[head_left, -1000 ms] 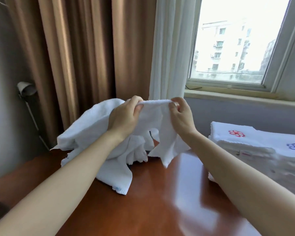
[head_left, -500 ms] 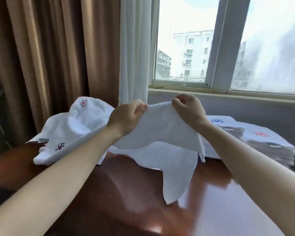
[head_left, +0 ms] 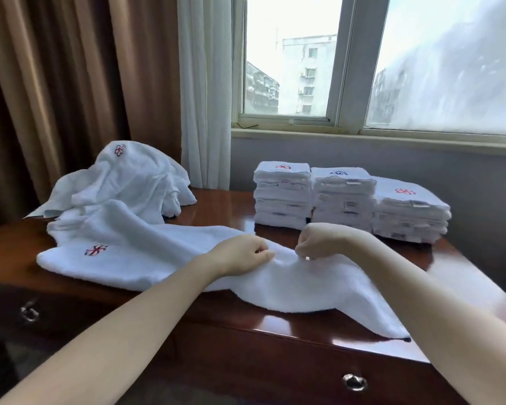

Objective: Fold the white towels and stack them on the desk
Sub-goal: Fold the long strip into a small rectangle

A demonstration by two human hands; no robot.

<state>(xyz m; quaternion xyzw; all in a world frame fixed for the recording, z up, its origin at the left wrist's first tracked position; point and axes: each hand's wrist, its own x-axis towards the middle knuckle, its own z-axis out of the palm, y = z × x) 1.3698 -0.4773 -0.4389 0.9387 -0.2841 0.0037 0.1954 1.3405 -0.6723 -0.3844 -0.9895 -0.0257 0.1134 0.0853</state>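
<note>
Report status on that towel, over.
Left hand and right hand both pinch the towel near its middle. Towel lies unfolded across the desk, corner at the front edge. Three folded stacks behind, loose pile at left.

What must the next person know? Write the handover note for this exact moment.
Hands: left hand and right hand are close together, and both pinch a raised ridge of the white terry towel.
Towel: it lies spread and unfolded across the glossy reddish-brown wooden desk, with one corner reaching the front edge.
Done: three stacks of folded white towels stand at the back right, below the window.
Left: fold and stack this towel, then work through the heap of unfolded white towels at the back left.
</note>
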